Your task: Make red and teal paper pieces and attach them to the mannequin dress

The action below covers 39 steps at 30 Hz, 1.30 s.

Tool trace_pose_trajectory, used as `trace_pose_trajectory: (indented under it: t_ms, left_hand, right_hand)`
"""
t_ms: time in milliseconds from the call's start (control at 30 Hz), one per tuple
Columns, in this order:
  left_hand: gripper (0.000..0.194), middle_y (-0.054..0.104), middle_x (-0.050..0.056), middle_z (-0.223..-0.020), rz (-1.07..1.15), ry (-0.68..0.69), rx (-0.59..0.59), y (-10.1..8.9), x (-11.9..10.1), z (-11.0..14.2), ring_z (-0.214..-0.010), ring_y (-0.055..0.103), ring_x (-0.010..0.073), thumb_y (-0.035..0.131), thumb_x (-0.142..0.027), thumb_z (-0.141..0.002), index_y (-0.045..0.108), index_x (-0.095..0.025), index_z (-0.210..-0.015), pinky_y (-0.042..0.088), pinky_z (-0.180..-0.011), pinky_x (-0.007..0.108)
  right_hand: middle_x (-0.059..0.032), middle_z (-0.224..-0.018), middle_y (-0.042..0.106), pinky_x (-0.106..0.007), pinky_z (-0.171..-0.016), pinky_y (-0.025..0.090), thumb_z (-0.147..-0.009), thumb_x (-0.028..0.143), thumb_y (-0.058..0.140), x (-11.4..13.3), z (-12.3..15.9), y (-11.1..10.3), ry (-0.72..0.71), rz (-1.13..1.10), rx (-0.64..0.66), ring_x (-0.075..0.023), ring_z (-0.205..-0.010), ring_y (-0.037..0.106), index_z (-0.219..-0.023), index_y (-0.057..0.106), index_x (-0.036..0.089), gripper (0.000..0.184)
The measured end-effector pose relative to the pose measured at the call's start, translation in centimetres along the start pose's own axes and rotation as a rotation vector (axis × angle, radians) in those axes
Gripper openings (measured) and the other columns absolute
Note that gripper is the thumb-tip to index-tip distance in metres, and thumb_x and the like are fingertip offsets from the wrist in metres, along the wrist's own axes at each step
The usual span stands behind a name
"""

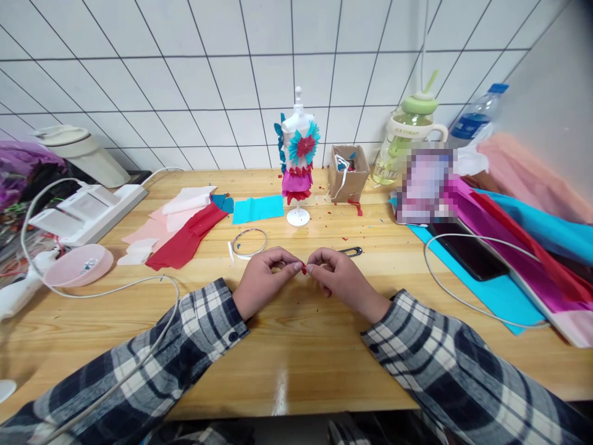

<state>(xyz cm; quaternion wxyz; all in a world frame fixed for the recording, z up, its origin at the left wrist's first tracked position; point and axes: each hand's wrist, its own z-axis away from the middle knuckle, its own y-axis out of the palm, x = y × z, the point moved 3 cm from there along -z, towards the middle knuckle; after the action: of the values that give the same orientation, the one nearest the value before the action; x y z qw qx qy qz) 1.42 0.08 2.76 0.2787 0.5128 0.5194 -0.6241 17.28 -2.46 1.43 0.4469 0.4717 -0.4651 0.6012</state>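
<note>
My left hand (262,278) and my right hand (340,275) meet fingertip to fingertip over the wooden table (287,346). Both pinch a tiny red paper scrap (304,268) between thumb and forefinger. Straight ahead stands a small white mannequin (298,162), dressed in teal, red and magenta paper frills. A roll of white tape (249,241) lies just beyond my left hand. Behind my right hand, the handles of scissors (351,251) show.
Red, pink, white and teal paper sheets (188,225) lie at the left. A pink bowl (78,264), a white cable (139,284) and a white device (86,210) sit far left. A cardboard box (348,173), a green-lidded jug (407,139), a phone (467,250) and coloured paper are at the right.
</note>
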Motion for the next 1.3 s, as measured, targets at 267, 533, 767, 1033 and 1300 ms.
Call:
trace_pose_trajectory:
  t_ms: [267, 533, 767, 1033, 1300]
  left_hand:
    - [0.021, 0.066, 0.003, -0.067, -0.044, -0.007, 0.040, 0.2, 0.1, 0.0, -0.067, 0.059, 0.0149, 0.066, -0.032, -0.075, 0.066, -0.014, -0.066, 0.046, -0.066, 0.026]
    - [0.019, 0.068, 0.004, -0.074, 0.018, -0.026, 0.059, 0.2, 0.4, -0.2, -0.071, 0.060, 0.0150, 0.065, -0.032, -0.076, 0.071, -0.014, -0.074, 0.047, -0.068, 0.025]
    - [0.021, 0.067, 0.003, -0.072, 0.007, -0.090, 0.074, 0.2, 0.6, -0.2, -0.068, 0.058, 0.0144, 0.065, -0.034, -0.076, 0.068, -0.014, -0.073, 0.046, -0.065, 0.025]
    - [0.021, 0.065, 0.005, -0.080, -0.062, 0.000, 0.132, 0.3, 0.9, -0.2, -0.076, 0.059, 0.0171, 0.062, -0.035, -0.079, 0.069, -0.015, -0.081, 0.046, -0.072, 0.029]
    - [0.016, 0.065, 0.004, -0.077, -0.125, 0.049, 0.099, 0.3, 0.7, -0.2, -0.076, 0.060, 0.0167, 0.064, -0.032, -0.078, 0.067, -0.017, -0.073, 0.046, -0.073, 0.030]
  right_hand:
    - [0.0027, -0.063, 0.059, -0.022, -0.050, 0.036, -0.075, 0.026, 0.059, 0.2, -0.1, -0.2, -0.124, 0.186, -0.059, -0.0082, -0.051, 0.046, -0.075, 0.061, 0.018, 0.009]
    - [0.0041, -0.064, 0.054, -0.021, -0.048, 0.034, -0.076, 0.032, 0.056, -0.4, -0.3, -0.1, -0.050, 0.062, -0.037, -0.0081, -0.051, 0.042, -0.076, 0.056, 0.019, 0.013]
    - [0.0079, -0.054, 0.044, -0.021, -0.045, 0.031, -0.079, 0.032, 0.054, -0.3, -0.2, 0.1, -0.011, 0.006, -0.025, -0.0075, -0.045, 0.038, -0.078, 0.053, 0.020, 0.012]
    - [0.0071, -0.056, 0.044, -0.021, -0.046, 0.029, -0.080, 0.034, 0.054, -0.7, -0.4, 0.1, -0.036, 0.020, -0.032, -0.0083, -0.048, 0.037, -0.080, 0.054, 0.020, 0.014]
    - [0.0022, -0.073, 0.059, -0.022, -0.049, 0.035, -0.076, 0.030, 0.057, -0.1, -0.2, -0.1, -0.111, 0.114, -0.091, -0.0076, -0.052, 0.042, -0.086, 0.063, 0.018, 0.016]
